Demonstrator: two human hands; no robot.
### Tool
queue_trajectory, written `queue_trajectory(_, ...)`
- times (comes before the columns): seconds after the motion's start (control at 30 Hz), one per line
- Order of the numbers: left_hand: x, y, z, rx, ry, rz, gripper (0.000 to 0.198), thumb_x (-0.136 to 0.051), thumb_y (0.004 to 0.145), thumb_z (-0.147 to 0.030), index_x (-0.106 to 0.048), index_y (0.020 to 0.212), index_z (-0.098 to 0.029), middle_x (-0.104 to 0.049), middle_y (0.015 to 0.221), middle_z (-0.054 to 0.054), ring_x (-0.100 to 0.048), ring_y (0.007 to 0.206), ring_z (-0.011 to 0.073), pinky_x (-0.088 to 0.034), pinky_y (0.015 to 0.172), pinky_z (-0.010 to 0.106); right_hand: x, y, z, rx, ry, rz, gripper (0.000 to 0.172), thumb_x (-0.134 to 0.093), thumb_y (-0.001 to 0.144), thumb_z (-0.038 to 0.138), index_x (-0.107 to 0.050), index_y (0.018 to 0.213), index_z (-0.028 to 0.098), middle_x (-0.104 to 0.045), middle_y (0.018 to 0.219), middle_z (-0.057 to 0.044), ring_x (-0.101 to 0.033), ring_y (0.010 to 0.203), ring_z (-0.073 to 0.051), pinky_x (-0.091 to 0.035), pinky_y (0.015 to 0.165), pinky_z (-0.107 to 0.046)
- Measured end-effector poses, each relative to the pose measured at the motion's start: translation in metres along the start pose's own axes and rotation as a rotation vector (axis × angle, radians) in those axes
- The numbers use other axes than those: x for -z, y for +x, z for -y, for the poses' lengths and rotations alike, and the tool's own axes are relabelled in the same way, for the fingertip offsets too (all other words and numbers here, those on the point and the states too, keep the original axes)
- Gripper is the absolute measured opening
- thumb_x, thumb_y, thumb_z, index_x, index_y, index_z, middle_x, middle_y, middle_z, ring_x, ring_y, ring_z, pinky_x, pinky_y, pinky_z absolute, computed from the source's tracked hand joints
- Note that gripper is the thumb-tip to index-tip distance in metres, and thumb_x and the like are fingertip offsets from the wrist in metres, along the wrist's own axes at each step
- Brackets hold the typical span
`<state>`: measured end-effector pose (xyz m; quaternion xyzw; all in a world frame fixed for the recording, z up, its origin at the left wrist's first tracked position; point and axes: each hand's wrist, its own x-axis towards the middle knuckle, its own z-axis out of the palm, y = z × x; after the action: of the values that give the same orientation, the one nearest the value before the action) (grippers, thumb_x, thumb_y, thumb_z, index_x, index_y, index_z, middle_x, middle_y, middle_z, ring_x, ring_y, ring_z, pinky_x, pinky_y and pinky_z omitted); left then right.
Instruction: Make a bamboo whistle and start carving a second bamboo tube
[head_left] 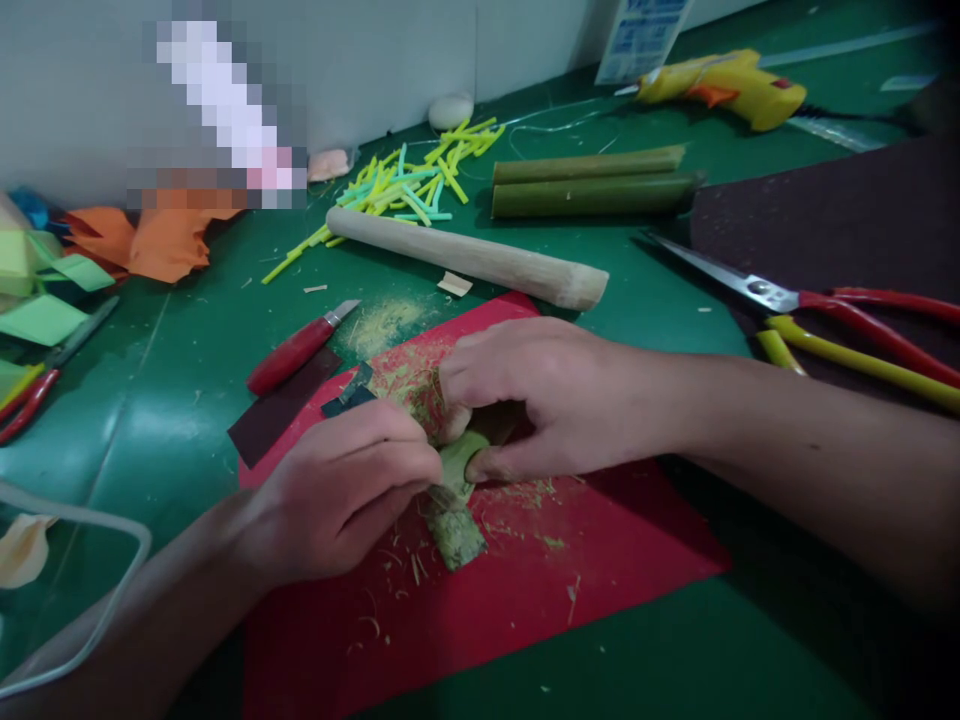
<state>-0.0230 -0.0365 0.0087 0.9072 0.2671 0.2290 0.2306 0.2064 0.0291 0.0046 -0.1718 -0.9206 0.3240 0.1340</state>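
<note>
Pinching from both sides: the right hand [562, 400] has its thumb pressed on a small green piece [459, 462] with the forefinger curled in behind it, so it's clamped on pretty firmly. The left hand [337, 490] has its fingers bunched together and looks clamped on the piece's left edge, though the very tips are hard to make out. The piece sits right between the two hands, over the red sheet [600, 570].

As for how far along, I'd say a fair bit of scraping or rubbing is done, judging by the shavings [525, 495] and yellowish dust all over the sheet. Can't call it finished, since both hands are on it and part of it is hidden. The pale stick [465, 255] further out looks stripped bare already, while the two green tubes [592, 195] behind it look unworked, skin and all.

Looks-wise, the piece is dull olive, flattish, kinda rounded near the thumb. Just below it is a speckled strip [459, 540] caked in green dust, maybe sandpaper, can't swear to it.

Further out on the green table [210, 330]: a red-handled knife [300, 350] just beside a brown strip [270, 420], a heap of cut straws [420, 185] past the stick, red-handled scissors [772, 290] to the right, and a yellow glue gun [720, 88] at the back.
</note>
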Motion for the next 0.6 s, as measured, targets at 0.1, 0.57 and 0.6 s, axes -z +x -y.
queue_trajectory(0.1,0.0012,0.0002,-0.0022,0.013,0.013,0.014,0.016,-0.053,0.088,-0.003,-0.063,0.097,-0.012,-0.062,0.09,0.005,-0.059,0.082,0.0119,-0.05,0.077,0.021,-0.0001,0.0005,-0.0022,0.013,-0.003,-0.004,0.015,-0.072,0.078,0.032,-0.072,0.089,0.02,-0.07,0.086,0.0,-0.06,0.084,-0.017,-0.036,0.07,-0.028)
queue_trajectory(0.57,0.0079,-0.0058,0.0027,0.018,0.138,-0.002,0.016,-0.054,0.088,-0.007,-0.064,0.098,-0.014,-0.063,0.09,0.006,-0.061,0.084,0.0131,-0.052,0.079,0.022,-0.0034,0.0032,-0.002,0.145,-0.13,-0.074,0.021,-0.054,0.09,0.024,-0.073,0.095,0.017,-0.069,0.097,-0.006,-0.058,0.09,-0.019,-0.039,0.079,-0.032)
queue_trajectory(0.6,0.0077,-0.0054,0.0022,0.022,0.131,-0.004,0.015,-0.054,0.088,-0.007,-0.064,0.097,-0.014,-0.063,0.09,0.006,-0.061,0.083,0.0131,-0.052,0.078,0.022,-0.0029,0.0027,-0.001,0.121,-0.122,-0.069,0.02,-0.054,0.087,0.021,-0.072,0.094,0.017,-0.069,0.094,-0.006,-0.058,0.088,-0.019,-0.039,0.077,-0.031)
